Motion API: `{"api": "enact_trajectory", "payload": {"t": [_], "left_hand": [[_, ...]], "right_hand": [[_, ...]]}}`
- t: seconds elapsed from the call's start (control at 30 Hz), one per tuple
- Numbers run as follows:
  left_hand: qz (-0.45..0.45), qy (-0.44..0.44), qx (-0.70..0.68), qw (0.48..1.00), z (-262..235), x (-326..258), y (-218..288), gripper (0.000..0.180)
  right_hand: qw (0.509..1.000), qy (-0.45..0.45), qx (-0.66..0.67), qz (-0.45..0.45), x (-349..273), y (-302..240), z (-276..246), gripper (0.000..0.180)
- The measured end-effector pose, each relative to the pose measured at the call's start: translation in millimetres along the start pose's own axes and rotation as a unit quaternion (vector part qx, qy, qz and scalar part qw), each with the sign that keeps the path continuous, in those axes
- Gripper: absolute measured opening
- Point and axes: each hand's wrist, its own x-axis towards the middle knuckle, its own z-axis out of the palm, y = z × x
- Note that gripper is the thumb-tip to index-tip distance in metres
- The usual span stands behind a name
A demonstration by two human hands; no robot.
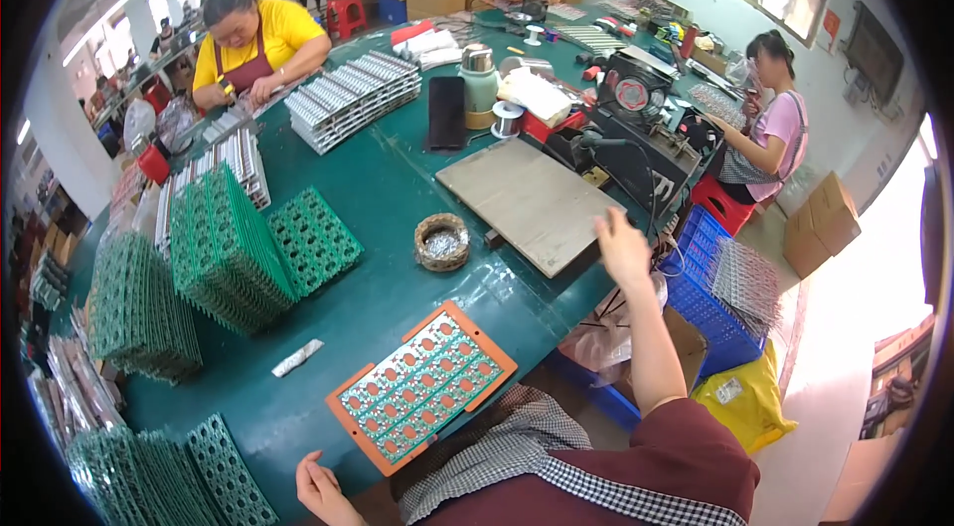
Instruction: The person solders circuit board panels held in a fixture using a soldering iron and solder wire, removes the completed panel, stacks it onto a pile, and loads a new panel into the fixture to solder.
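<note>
Head view: from where I stand, the wearer sits at a green tabletop (383,293), arms spread wide, a different piece of work near each hand.
Orange fixture: this tray-like frame (495,349) lies flat by the near table edge, between the two hands, carrying a green-and-white circuit board panel (417,389) with rows of oval openings.
Long axis: it slants from the fixture's lower-left end, by the left hand, up and right toward the right hand's side.
Left hand: the left hand (320,488) is loosely curled, with nothing visible in it, just beside that lower-left end and apart from it; the fixture lies ahead and to its right.
Right hand: the right hand (626,250) is partly open at the near right end of the grey metal plate (527,198), fingers over its edge; I cannot tell whether they press on it. The fixture lies to its left and closer to the body.
Nearer hand: clearly the left; the right is well apart from the fixture.
Brown ring: a round holder (442,265) sits between fixture and plate, touching neither.
</note>
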Motion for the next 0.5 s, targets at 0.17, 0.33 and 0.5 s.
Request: {"api": "enact_trajectory", "payload": {"t": [0.17, 0.33, 0.5], "left_hand": [[-0.007, 0.002, -0.014, 1.000, 17, -4, 24, 0.018], [-0.010, 0.006, 0.019, 1.000, 21, -18, 49, 0.010], [0.138, 0.202, 0.208, 0.947, -17, -8, 67, 0.006]], "right_hand": [[0.981, 0.093, 0.156, -0.065, 84, 21, -5, 0.058], [0.803, -0.154, 0.574, 0.046, 173, 23, 18, 0.051], [0.931, 0.254, 0.232, -0.123, 114, -26, -20, 0.038]]}}
